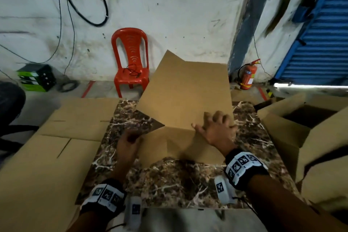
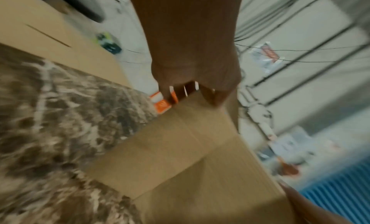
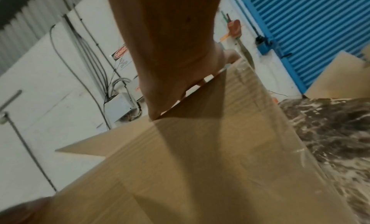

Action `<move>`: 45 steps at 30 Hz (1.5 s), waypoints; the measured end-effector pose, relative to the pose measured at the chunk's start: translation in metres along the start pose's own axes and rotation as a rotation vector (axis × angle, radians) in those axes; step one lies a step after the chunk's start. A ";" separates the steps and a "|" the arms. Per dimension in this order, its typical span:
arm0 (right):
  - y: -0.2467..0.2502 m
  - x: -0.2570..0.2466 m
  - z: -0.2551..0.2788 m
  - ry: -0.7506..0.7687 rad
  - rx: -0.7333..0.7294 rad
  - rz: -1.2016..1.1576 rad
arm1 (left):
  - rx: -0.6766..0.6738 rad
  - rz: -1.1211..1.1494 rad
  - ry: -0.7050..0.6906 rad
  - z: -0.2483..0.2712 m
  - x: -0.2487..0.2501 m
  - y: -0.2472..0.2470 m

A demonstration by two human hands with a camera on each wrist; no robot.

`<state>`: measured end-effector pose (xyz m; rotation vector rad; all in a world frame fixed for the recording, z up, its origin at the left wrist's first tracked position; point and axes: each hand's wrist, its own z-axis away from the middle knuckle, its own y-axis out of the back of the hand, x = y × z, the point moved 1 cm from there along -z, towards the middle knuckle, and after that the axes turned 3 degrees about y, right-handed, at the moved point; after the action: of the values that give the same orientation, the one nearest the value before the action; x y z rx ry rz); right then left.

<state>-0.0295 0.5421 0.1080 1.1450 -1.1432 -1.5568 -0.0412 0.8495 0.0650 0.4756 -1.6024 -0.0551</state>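
**Fig. Erecting a carton (head and wrist views).** In the centre of the head view, a partly unfolded cardboard carton (image 1: 185, 90) rests on the marble-patterned table (image 1: 169, 181). Its large panel is raised and leans toward the wall.

**Hands.** The left hand (image 1: 130, 142) pinches the carton's near left edge. The left wrist view shows its fingers curled over the board and its thumb on the near face. The right hand (image 1: 215, 130) holds the right edge of the raised panel. Its fingers (image 1: 219, 117) are spread and hooked over that edge, and the thumb stretches along the fold line.

**Handling, as judged.** Corrugated board of this kind is light and stiff across each panel, but it hinges freely at the scored creases. Lifted by one corner, it will probably swing or rack. The surface looks matt and not slippery. Edges may crush and flaps may tear under a hard pull. The best hold is on two opposite edges close to a crease, much as here.

**Writing.**
- The carton's visible faces carry no print.
- A wall sign (image 3: 120, 52), centre left of the right wrist view, shows "DANG…" in a red oval; its lower lines are too blurred to read.
- The label on the fire extinguisher (image 1: 247, 77), right of centre in the head view, cannot be read.
- The wristbands (image 1: 243, 165) bear black-and-white square markers.
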 end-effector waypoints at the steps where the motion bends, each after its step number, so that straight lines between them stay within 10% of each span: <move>1: 0.002 0.001 -0.001 0.005 0.019 0.005 | 0.151 -0.076 -0.161 0.001 0.019 0.002; 3: 0.004 0.004 -0.002 0.015 0.047 0.010 | 0.271 -0.195 -0.470 -0.001 0.054 -0.004; 7: 0.001 0.017 -0.004 0.012 0.087 -0.021 | 0.014 -0.462 -0.846 -0.023 0.109 -0.047; 13: -0.018 0.048 -0.005 -0.345 0.370 -0.767 | 0.099 -0.731 0.039 -0.091 0.092 -0.063; 18: -0.020 0.051 0.004 -0.461 0.277 -1.398 | -0.153 -0.307 0.187 -0.118 0.012 -0.064; 23: 0.020 0.052 0.008 -0.361 0.347 -1.127 | -0.061 -0.233 0.149 -0.110 0.005 -0.068; 31: 0.110 0.002 0.002 -0.061 0.573 -0.451 | -0.339 0.071 0.304 -0.057 -0.029 -0.099; 39: 0.066 -0.012 0.007 0.469 0.207 -0.317 | -0.334 -0.135 0.455 -0.016 -0.101 -0.099; 45: 0.013 0.033 0.015 0.144 -0.031 -0.053 | -0.415 -0.341 0.530 -0.018 -0.153 -0.075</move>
<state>-0.0495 0.5101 0.1172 1.2549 -0.9977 -1.5009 -0.0018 0.8370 -0.1011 0.3899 -0.9441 -0.4721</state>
